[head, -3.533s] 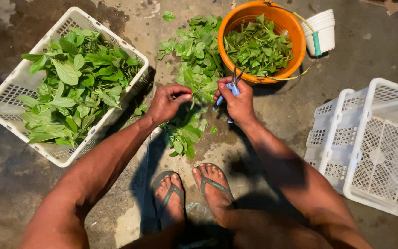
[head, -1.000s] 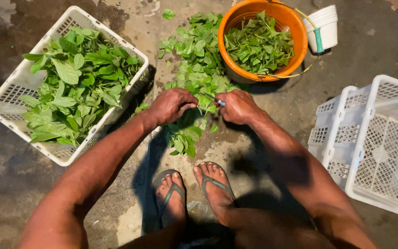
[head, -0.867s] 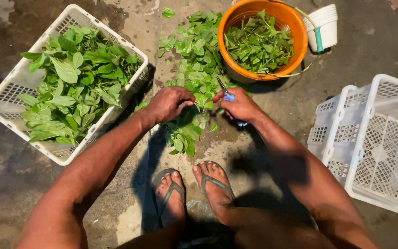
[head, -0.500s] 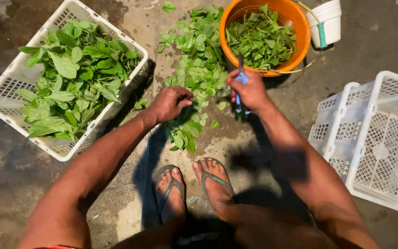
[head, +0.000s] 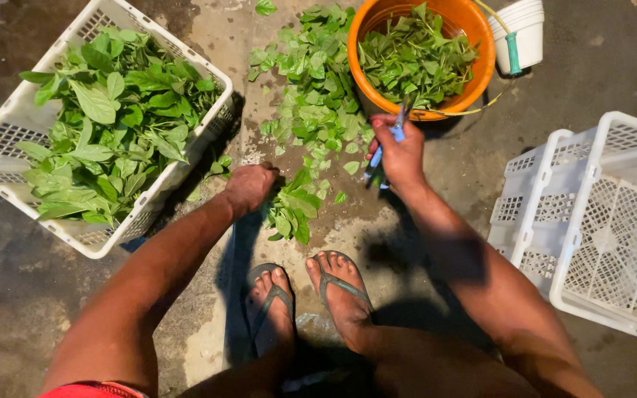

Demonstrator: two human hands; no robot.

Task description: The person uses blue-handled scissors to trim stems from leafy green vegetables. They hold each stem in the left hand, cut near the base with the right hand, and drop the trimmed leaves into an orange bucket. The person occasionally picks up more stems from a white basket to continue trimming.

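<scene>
At the upper left of the frame a white slatted basket [head: 9,140] sits on the wet concrete floor [head: 613,66], filled with large green leafy stems [head: 105,125]. Just right of it, near the centre, the left hand [head: 251,186] is curled down on the floor, its fingers closed on the near end of a small bunch of leaves [head: 293,210]. Above that bunch a loose heap of cut leaves [head: 311,96] runs up the floor to the top edge. Below, two feet in flip-flops [head: 311,298] stand side by side. Right of the heap, the right hand [head: 399,151] is raised close to the rim of an orange bucket [head: 481,66], fingers wrapped round blue-handled scissors [head: 388,140] whose blades point up over the rim; whether the blades are parted cannot be told. The bucket holds trimmed leaves [head: 414,59]. A small white bucket [head: 526,33] stands just beside it at the upper right, and two empty white baskets [head: 599,221] lean together at the right edge.
</scene>
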